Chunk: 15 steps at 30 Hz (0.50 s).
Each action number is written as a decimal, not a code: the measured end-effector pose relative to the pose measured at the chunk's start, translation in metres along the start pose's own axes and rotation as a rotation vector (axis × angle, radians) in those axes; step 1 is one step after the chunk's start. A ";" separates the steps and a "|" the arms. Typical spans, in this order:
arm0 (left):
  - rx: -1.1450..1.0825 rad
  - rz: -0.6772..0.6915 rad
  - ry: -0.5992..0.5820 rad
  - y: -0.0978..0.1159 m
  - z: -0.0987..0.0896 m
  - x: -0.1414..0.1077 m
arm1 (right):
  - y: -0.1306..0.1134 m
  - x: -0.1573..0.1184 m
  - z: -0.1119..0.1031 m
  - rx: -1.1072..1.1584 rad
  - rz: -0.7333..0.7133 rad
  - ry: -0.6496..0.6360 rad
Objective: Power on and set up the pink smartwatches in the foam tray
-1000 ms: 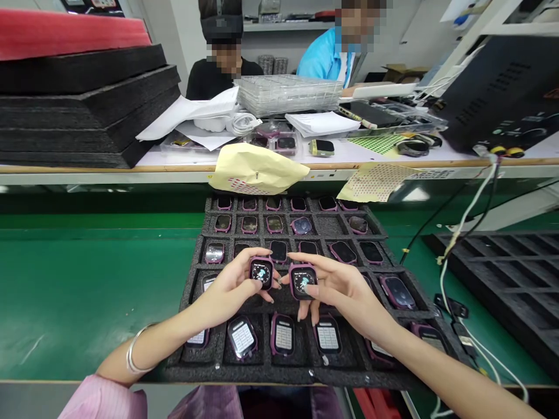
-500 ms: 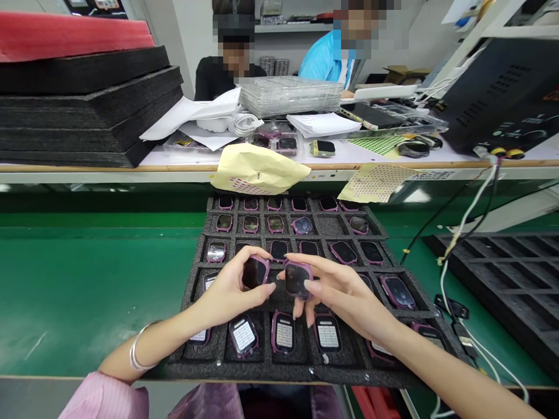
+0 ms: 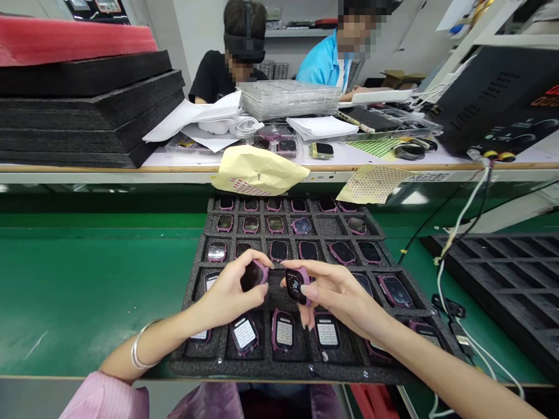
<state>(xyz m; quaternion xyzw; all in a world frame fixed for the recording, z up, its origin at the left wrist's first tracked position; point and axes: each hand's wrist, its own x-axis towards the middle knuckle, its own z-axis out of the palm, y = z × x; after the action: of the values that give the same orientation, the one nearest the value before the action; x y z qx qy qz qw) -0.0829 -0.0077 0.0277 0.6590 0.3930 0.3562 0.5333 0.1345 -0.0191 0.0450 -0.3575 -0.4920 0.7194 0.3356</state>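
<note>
One purple-cased square watch with rounded corners and a dark screen (image 3: 252, 277): held up by the left hand (image 3: 231, 288), above the tray, tilted. Grip: forefinger along the top edge, thumb at the lower right, parted only by the breadth of the case.

One purple-cased square watch with a lit dial on a black screen (image 3: 295, 286): held up by the right hand (image 3: 343, 291), just beside the first and apart from it, its face turned partly to the left. Grip: fingers along the top and behind, thumb pressed to the right edge, drawn in to the size of the case.

One black foam tray in compartments (image 3: 266, 370): under both hands, on a green bench (image 3: 87, 285). Contents, further purple-cased watches in rows; in the front row, several showing white keypad screens (image 3: 285, 331).

One silver bangle (image 3: 136, 350): on the left forearm, near a pink sleeve (image 3: 105, 396).

One second black foam tray (image 3: 484, 265): to the right, past white and black cables.

On the raised white shelf (image 3: 343, 154) behind, as I see it: one stack of black foam slabs (image 3: 56, 131) under a red sheet (image 3: 74, 43); one stack of clear plastic trays (image 3: 290, 98); one small yellow-green-cased watch (image 3: 322, 151); one crumpled yellow paper (image 3: 259, 169), hanging over the edge.

Two co-workers beyond: one person in black (image 3: 207, 75), one in bright blue (image 3: 315, 63).
</note>
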 end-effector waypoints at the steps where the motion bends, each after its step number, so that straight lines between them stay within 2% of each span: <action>1: 0.023 0.010 -0.003 0.001 0.000 0.000 | 0.000 0.000 0.000 -0.013 -0.001 0.012; 15: 0.105 0.054 0.007 0.005 -0.001 0.001 | 0.001 -0.002 -0.006 -0.043 -0.004 -0.012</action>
<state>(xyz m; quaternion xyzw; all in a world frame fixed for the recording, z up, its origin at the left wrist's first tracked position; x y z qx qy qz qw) -0.0824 -0.0076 0.0327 0.6952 0.3951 0.3514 0.4869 0.1403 -0.0185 0.0433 -0.3594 -0.5101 0.7100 0.3264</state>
